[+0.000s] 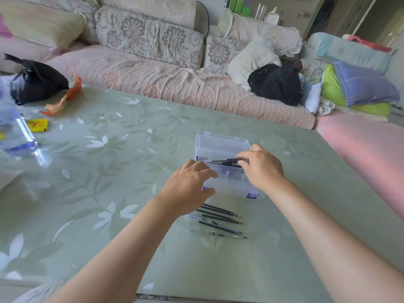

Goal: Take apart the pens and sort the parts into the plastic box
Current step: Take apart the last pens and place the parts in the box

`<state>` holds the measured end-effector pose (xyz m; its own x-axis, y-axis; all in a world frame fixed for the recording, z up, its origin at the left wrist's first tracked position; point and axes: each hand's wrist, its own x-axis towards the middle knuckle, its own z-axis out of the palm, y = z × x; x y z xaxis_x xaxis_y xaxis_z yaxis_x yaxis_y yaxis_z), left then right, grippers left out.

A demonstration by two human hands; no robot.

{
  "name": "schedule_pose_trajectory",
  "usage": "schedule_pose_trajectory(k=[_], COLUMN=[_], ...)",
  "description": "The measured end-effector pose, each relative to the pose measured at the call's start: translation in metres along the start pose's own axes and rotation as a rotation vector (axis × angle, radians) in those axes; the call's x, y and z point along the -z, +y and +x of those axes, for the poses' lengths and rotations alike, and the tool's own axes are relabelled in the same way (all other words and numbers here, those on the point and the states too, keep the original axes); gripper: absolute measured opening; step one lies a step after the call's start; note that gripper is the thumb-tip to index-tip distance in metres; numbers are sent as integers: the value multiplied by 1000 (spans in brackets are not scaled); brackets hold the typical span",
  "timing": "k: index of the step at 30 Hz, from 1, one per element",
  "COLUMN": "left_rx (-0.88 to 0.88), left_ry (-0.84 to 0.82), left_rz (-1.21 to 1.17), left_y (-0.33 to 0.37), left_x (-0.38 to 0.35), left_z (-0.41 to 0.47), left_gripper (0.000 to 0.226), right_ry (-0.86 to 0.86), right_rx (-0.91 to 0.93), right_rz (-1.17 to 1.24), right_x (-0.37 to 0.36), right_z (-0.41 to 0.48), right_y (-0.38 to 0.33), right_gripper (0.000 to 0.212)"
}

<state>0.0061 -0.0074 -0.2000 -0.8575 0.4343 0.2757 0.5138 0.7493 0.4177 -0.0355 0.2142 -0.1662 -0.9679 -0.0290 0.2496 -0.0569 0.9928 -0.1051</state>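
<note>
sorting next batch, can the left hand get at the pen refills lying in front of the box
Probably yes. The left hand rests at the plastic box's near left corner, directly above the pen refills, which lie uncovered on the table with nothing between.

A home living room: a long sofa [179,84] in a pink quilted cover with floral cushions [148,38], folded bedding [358,84] piled at its end, and a leaf-patterned glass worktop [109,171] before it.

Clear plastic box [220,145], blue latches; black refills [218,215]; pale green leaf-patterned table [109,171]; floral beige sofa cushions [148,38].
</note>
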Motion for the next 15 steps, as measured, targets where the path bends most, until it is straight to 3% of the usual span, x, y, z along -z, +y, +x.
schedule_pose_trajectory(k=[11,15], left_rx=[-21,-59], left_ry=[-66,3], left_rz=[8,17], left_y=[-3,0], left_x=[0,6], left_z=[-2,-7], left_gripper=[39,40], right_ry=[-130,-59], right_rx=[38,85], right_rz=[111,135], right_x=[-12,-1], right_z=[3,-6], right_y=[-2,0], right_gripper=[33,31])
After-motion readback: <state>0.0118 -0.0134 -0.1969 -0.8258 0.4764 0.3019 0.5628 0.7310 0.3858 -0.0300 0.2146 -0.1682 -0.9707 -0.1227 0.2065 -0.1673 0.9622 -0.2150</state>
